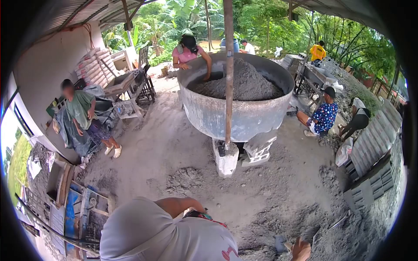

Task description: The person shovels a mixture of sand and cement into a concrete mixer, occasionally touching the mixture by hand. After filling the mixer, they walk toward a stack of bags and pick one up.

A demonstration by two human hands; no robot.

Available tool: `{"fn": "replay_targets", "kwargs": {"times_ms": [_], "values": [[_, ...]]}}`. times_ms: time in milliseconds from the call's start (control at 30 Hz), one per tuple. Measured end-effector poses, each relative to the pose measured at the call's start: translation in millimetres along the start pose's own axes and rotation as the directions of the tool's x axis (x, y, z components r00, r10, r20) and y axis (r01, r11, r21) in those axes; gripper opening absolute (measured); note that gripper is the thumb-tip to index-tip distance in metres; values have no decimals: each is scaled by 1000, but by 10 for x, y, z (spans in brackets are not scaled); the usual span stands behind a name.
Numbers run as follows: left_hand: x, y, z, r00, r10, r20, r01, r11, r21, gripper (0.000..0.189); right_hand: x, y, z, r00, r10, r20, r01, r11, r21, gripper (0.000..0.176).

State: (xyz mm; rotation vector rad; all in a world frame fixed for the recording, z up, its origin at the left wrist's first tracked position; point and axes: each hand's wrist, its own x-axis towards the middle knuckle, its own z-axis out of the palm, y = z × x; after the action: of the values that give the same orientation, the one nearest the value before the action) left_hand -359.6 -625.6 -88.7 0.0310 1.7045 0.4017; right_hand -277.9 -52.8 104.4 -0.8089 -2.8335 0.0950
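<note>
My right hand (301,249) is at the bottom edge, low over the loose grey sand and gravel. Its fingers are curled around the pale end of a grey-bladed hand tool (280,243), whose flat blade lies to the left of the knuckles. My left forearm (180,205) is bent in front of my grey shirt (174,237), and the left hand is hidden behind it. A thin rod (339,219) sticks out of the sand to the right of my right hand.
A large round metal vat (235,115) heaped with grey mix (250,80) stands ahead on blocks, behind a steel post (229,78). One person (191,54) leans over its rim; others stand or crouch left and right. Metal frames (82,209) are left, stacked blocks (372,187) right.
</note>
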Motion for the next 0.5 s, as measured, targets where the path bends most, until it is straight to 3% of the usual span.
{"fn": "replay_targets", "kwargs": {"times_ms": [33,67,100,133,167,200,233,267,300,333,367,433,500], "values": [[-317,-112,-3,998,-54,11,55,986,-157,73,-83,-249,-166,989,-138,56,142,988,-66,57],[-599,-264,-27,994,-105,37,112,944,-310,68,-129,-366,9,990,-116,-80,113,993,-37,52],[-604,-563,-114,993,-80,86,99,961,-256,65,-158,-477,179,973,-90,-214,91,996,-6,47],[-508,-893,-219,989,-51,138,79,976,-205,64,-111,-560,110,972,-109,-209,105,994,-29,47],[-290,-1277,-313,988,-27,155,62,972,-228,64,-5,-725,-62,997,-57,44,53,996,74,53],[14,-1668,-403,998,47,-35,-42,989,139,45,88,-887,-223,955,-30,294,-15,988,151,59],[-101,-1790,-432,962,180,-207,-60,875,479,33,108,-977,-357,955,-73,288,39,992,122,59],[-277,-2007,-472,894,241,-377,-60,899,433,32,108,-1101,-418,951,-40,308,-1,991,131,56],[-430,-2167,-512,862,154,-483,17,943,332,34,111,-1224,-485,945,-7,327,-40,990,138,53],[-475,-2422,-547,884,15,-467,-18,1000,-2,39,80,-1304,-538,955,11,297,-55,989,138,53],[-519,-2717,-566,900,14,-436,-111,974,-197,43,75,-1385,-577,962,-3,272,-31,992,121,54],[-285,-3075,-272,928,29,-372,-192,891,-410,47,16,-1618,-671,979,-46,197,32,997,77,54],[-190,-3451,-226,902,-222,-372,-32,822,-568,56,-97,-1965,-647,985,-109,131,106,994,30,55]]}}
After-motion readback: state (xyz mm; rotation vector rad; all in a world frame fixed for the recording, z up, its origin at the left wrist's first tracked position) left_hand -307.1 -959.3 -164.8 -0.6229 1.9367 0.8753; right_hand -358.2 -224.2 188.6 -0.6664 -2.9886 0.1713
